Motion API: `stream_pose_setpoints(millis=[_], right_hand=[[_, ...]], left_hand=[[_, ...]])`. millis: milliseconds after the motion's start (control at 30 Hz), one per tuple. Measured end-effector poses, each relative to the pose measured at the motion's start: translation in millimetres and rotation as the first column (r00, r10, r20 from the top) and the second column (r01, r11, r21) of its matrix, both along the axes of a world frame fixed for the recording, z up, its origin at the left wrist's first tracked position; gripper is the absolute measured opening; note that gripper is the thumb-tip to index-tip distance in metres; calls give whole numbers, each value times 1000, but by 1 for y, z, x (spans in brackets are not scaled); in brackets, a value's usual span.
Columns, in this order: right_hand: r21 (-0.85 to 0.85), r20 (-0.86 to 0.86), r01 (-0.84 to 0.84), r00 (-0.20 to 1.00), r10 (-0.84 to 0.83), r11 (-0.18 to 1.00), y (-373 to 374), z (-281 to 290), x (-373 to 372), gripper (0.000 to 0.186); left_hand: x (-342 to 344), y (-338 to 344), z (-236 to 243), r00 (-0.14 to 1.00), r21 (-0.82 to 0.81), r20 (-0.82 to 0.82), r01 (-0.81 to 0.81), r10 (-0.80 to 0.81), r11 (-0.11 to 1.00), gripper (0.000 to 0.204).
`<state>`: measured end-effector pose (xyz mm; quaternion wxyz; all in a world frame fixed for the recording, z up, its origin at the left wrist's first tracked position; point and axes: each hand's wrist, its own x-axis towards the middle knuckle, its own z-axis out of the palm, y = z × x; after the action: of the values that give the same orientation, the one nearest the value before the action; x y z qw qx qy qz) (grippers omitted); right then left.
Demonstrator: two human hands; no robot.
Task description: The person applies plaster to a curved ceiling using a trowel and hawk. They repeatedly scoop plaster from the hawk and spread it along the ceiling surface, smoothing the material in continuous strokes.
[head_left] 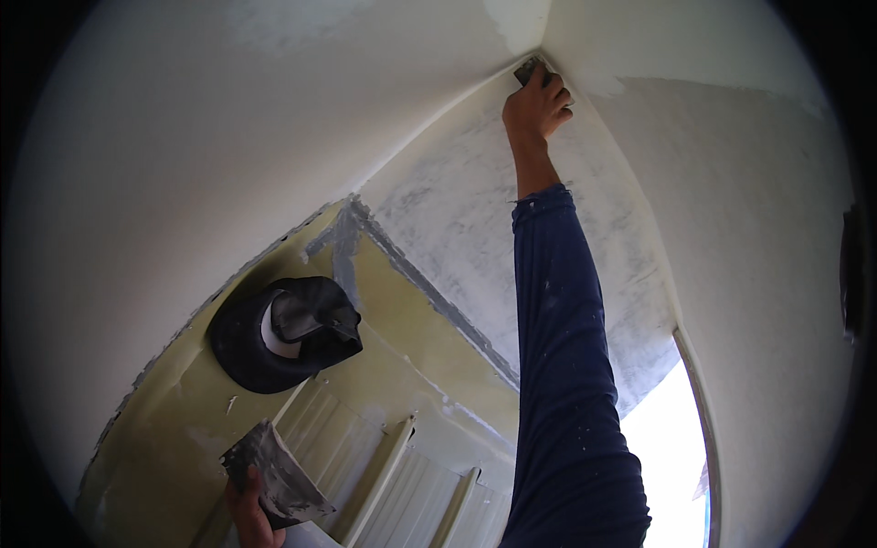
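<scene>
Head view, and the right hand (pixel 539 108) is up at the top of the frame, right of centre, its fingers curled around a small, dark, flat-faced hand tool (pixel 525 71). That tool sits close in the corner where pale surfaces meet; from where I stand I cannot tell whether its edge touches. A dark blue, pale-specked fabric sleeve (pixel 566 301) covers the arm below, running down to the lower edge.

At the lower left, the left hand (pixel 251 513) grips a broad, dark-backed, flat plate tool smeared with grey paste (pixel 281 479), tilted, with the thumb lying on its face. Much of that hand is cut off by the lower edge.

Behind the raised arm spreads a white panel mottled with grey smears (pixel 457 192). Left of it and lower, a yellowish-green board (pixel 420 320) shows rough grey filler along its edges. A black brimmed cap with a white patch (pixel 283 333) is in front of this board, above the plate tool; what holds it up I cannot make out. Pale ribbed panels (pixel 402 498) fill the lower centre, and a bright white opening (pixel 671 438) shows at the lower right.
</scene>
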<state>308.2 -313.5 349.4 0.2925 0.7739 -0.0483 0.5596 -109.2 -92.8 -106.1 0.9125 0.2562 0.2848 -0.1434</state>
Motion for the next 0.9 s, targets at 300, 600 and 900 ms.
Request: stream_pose_setpoints(millis=[300, 600, 900], right_hand=[[-45, 55, 23, 998, -20, 999, 1, 5, 6, 63], [-23, -8, 34, 999, -35, 999, 8, 19, -6, 55], [-101, -181, 55, 981, -73, 993, 6, -40, -24, 49]], left_hand=[[0, -11, -35, 965, -118, 194, -156, 177, 981, 49], [-4, -14, -48, 975, -74, 150, -152, 162, 986, 48], [-2, -12, -36, 957, -147, 216, -162, 191, 976, 45]])
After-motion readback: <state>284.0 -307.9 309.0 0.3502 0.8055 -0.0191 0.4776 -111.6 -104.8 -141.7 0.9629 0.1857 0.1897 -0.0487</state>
